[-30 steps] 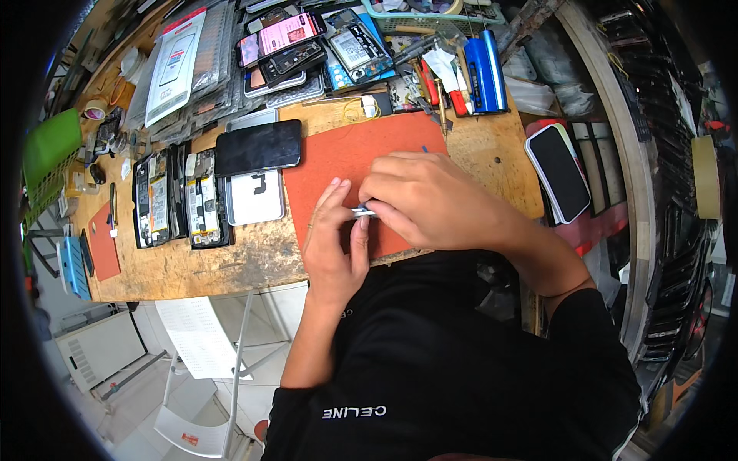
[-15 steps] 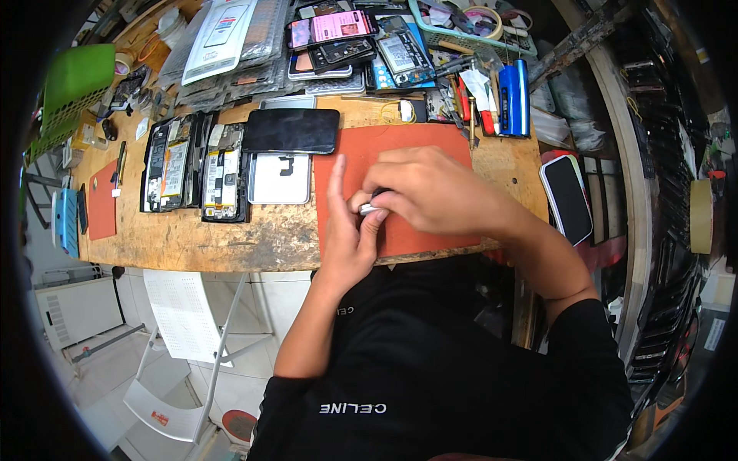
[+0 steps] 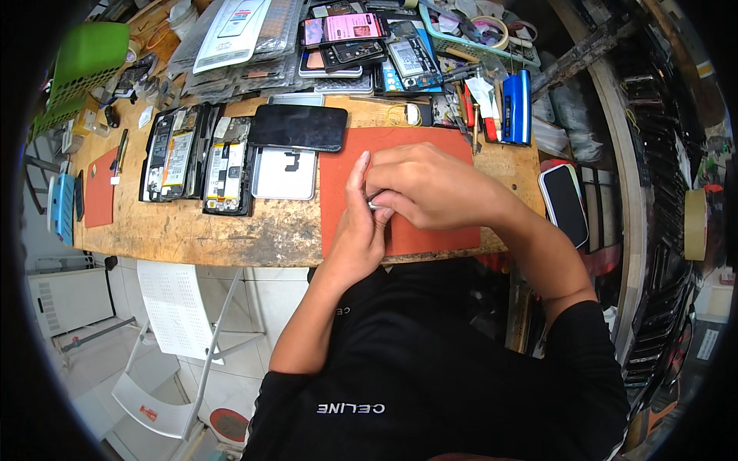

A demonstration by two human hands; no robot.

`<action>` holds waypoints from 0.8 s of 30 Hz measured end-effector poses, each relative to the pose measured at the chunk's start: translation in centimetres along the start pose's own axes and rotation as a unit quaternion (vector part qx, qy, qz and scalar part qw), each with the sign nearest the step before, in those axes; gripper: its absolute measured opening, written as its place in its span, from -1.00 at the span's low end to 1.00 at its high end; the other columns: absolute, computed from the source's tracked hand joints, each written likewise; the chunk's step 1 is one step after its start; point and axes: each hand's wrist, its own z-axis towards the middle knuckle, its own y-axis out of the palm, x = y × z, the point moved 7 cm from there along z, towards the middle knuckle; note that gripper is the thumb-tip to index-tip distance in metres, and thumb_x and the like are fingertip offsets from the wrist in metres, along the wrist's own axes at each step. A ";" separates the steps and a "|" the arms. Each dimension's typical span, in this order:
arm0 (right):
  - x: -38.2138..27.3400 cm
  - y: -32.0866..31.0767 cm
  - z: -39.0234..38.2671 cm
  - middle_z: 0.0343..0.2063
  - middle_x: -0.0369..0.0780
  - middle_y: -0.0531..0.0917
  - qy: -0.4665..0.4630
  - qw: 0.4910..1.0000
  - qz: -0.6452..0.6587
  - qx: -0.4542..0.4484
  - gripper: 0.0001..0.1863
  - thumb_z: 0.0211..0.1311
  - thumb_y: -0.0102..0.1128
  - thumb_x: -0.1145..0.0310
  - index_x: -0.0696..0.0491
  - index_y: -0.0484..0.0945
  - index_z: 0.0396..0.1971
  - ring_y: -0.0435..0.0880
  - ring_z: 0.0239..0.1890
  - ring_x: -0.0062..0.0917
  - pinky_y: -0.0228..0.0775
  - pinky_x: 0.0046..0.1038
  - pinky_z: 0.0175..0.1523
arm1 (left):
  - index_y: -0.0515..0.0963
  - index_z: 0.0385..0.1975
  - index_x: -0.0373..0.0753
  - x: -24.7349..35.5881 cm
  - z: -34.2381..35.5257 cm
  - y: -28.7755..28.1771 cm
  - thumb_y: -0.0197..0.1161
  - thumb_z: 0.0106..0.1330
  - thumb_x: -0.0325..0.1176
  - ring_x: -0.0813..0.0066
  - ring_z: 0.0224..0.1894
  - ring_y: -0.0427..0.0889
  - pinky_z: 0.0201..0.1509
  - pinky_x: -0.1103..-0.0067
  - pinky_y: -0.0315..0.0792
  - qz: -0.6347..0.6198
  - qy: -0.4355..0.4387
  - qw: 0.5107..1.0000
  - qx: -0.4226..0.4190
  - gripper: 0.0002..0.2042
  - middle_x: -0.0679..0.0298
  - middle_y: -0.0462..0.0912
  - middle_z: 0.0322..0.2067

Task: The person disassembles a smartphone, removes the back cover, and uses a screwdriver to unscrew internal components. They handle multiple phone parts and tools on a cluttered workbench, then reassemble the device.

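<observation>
Both my hands meet above the orange-red mat [image 3: 338, 173] at the bench's front edge. Between the fingertips sits a small silver-white piece [image 3: 373, 205]. Only a sliver of it shows, so its kind cannot be told. My left hand [image 3: 358, 230] pinches it from below with the thumb bent in, its index finger raised against the right hand. My right hand [image 3: 419, 184] curls over the piece from above, thumb and fingers pressed together. Left of the mat lie a dark phone screen [image 3: 300, 128], a white tray-like panel [image 3: 265, 183] and an opened phone [image 3: 227, 173] with bare inner parts.
More opened phones [image 3: 173, 165] lie further left on the wooden bench [image 3: 254, 246]. Behind are stacked plastic packs [image 3: 231, 46], piled phones [image 3: 346, 31], a blue cylinder [image 3: 516, 107] and hand tools [image 3: 477, 127]. A white folding chair [image 3: 173, 307] stands by the bench's front left.
My left index finger has come in against the right hand. Less of the small piece shows, and its dark part is now covered. The whole view has shifted slightly.
</observation>
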 end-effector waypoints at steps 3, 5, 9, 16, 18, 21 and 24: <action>0.0 0.1 0.1 -0.22 -0.01 0.71 0.004 1.000 -0.007 -0.011 -0.86 0.27 0.35 0.48 0.17 0.70 -0.21 0.70 -0.13 0.01 0.55 -0.06 -0.01 | -0.28 0.67 -0.32 0.0 0.0 0.0 0.08 0.69 -0.37 0.01 0.47 0.44 0.56 0.21 0.27 -0.002 0.010 1.000 0.008 -0.23 -0.19 0.39 0.40; 0.0 -0.2 -0.1 -0.22 0.01 0.73 0.004 1.000 0.013 -0.003 -0.87 0.23 0.35 0.49 0.17 0.71 -0.24 0.72 -0.12 0.04 0.55 -0.03 0.01 | -0.30 0.67 -0.32 0.0 0.0 -0.1 0.08 0.69 -0.38 0.02 0.43 0.49 0.55 0.23 0.29 0.003 0.013 1.000 0.008 -0.23 -0.19 0.44 0.36; 0.6 -0.6 -0.8 -0.31 -0.08 0.67 0.033 0.998 0.041 -0.018 -0.89 0.29 0.36 0.46 0.14 0.70 -0.23 0.69 -0.19 -0.05 0.52 -0.12 -0.05 | -0.35 0.66 -0.32 -0.1 0.0 0.1 0.07 0.69 -0.39 0.05 0.33 0.58 0.51 0.25 0.32 -0.029 -0.009 1.000 -0.008 -0.21 -0.18 0.56 0.26; 0.2 -0.1 -0.2 -0.29 -0.06 0.68 0.020 0.999 -0.013 -0.028 -0.89 0.26 0.37 0.48 0.16 0.70 -0.24 0.69 -0.18 -0.03 0.53 -0.11 -0.04 | -0.33 0.66 -0.30 0.7 0.1 0.0 0.07 0.61 -0.59 -0.11 0.23 0.65 0.37 0.20 0.46 0.029 0.036 0.999 0.012 -0.19 -0.24 0.58 0.19; 0.4 0.3 0.0 -0.26 -0.04 0.69 0.022 0.998 -0.031 -0.048 -0.88 0.25 0.36 0.48 0.16 0.69 -0.24 0.69 -0.14 -0.01 0.54 -0.11 -0.02 | -0.32 0.66 -0.30 0.6 0.0 0.1 0.08 0.60 -0.58 -0.15 0.27 0.64 0.39 0.18 0.46 0.042 0.042 0.998 0.017 -0.19 -0.27 0.55 0.22; 0.5 0.7 0.4 -0.21 -0.03 0.69 0.020 0.996 -0.056 -0.073 -0.83 0.24 0.38 0.48 0.15 0.68 -0.19 0.70 -0.10 -0.01 0.55 -0.12 0.01 | -0.31 0.67 -0.31 0.6 0.0 0.1 0.10 0.59 -0.58 -0.19 0.31 0.61 0.40 0.17 0.45 0.057 0.060 0.996 0.028 -0.18 -0.30 0.52 0.26; -0.2 0.1 0.4 -0.21 -0.02 0.70 -0.018 0.997 -0.065 -0.047 -0.72 0.21 0.45 0.42 0.13 0.67 -0.09 0.72 -0.10 -0.02 0.57 -0.13 0.01 | -0.28 0.67 -0.32 1.2 0.1 -0.3 0.11 0.58 -0.57 -0.19 0.32 0.60 0.41 0.20 0.45 0.083 0.093 0.991 0.055 -0.19 -0.29 0.52 0.25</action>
